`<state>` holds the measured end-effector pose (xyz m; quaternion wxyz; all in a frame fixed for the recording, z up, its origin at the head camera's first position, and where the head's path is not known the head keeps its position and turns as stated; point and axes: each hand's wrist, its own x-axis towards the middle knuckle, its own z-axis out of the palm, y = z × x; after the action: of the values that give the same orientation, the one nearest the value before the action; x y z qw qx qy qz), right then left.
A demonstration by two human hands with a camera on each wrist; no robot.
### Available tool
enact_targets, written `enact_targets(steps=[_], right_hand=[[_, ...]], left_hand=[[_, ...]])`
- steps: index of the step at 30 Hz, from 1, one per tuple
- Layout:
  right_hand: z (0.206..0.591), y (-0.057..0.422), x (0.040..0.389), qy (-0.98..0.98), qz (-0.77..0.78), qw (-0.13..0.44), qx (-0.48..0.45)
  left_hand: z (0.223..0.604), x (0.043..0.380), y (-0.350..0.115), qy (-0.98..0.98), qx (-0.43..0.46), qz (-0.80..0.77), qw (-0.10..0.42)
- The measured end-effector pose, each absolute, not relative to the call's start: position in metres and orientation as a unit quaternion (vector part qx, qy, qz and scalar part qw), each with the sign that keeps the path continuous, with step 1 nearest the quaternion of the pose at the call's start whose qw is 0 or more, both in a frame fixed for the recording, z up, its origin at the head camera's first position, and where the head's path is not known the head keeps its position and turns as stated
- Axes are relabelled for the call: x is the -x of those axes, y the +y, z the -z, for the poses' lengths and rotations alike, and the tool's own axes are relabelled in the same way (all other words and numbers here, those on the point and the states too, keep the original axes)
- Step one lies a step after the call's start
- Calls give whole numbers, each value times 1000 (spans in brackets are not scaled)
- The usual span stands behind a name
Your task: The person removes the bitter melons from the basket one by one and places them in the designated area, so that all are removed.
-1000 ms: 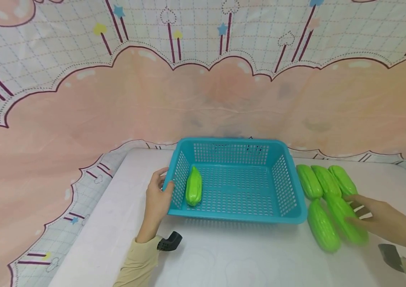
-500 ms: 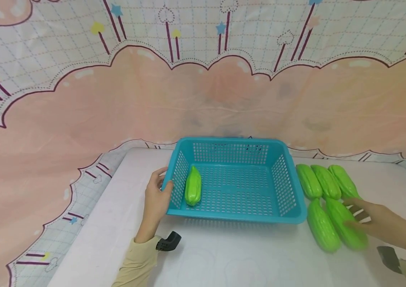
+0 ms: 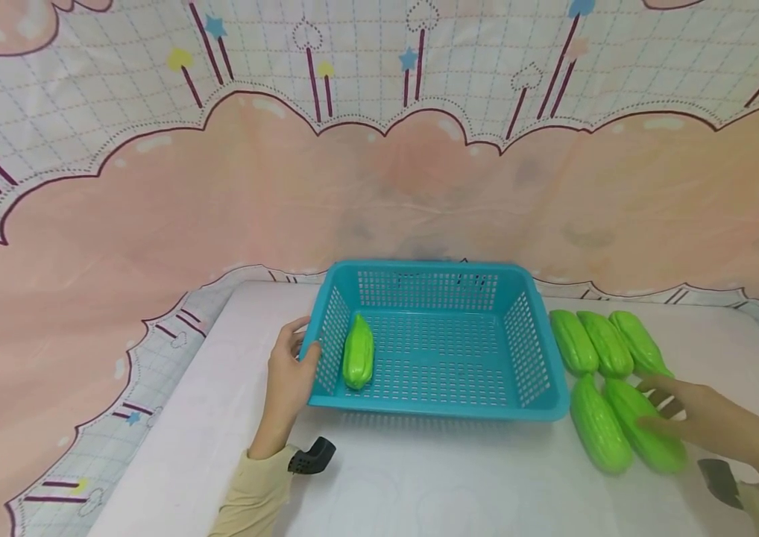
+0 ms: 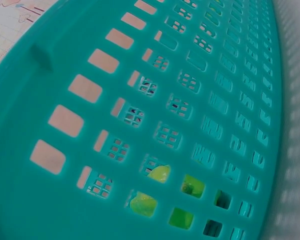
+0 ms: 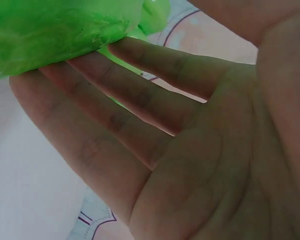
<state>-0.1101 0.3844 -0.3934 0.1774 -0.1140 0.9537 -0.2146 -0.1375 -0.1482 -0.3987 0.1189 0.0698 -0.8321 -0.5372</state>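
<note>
A blue-green plastic basket (image 3: 436, 412) stands on the white table. My left hand (image 3: 291, 373) holds its left side, the thumb on the rim; the left wrist view has only the perforated wall (image 4: 140, 130). One glossy, ridged green gourd (image 3: 358, 354) lies inside at the left. My right hand (image 3: 695, 410) is at another green gourd (image 3: 644, 425) right of the basket. Its thumb lies over the gourd and its fingers reach the far side. In the right wrist view the fingertips touch the edge of this gourd (image 5: 55, 35); the thumb tip is out of frame.
Three more green gourds, left (image 3: 574, 343), middle (image 3: 605, 344) and right (image 3: 641, 343), lie side by side behind the right hand. Another gourd (image 3: 601, 429) lies between basket and held gourd. A patterned pink cloth (image 3: 386, 194) hangs behind the table (image 3: 433, 485).
The right hand has shifted slightly down while staying at the same gourd. The left hand keeps its hold on the basket. The head view has moved a little.
</note>
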Motion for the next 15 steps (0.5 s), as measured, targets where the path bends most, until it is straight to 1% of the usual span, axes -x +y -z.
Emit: enact_targets(steps=[15], right_hand=[[391,382,113,952,205,208,88]], left_hand=[[399,138,-148,-828,-67,543,122]])
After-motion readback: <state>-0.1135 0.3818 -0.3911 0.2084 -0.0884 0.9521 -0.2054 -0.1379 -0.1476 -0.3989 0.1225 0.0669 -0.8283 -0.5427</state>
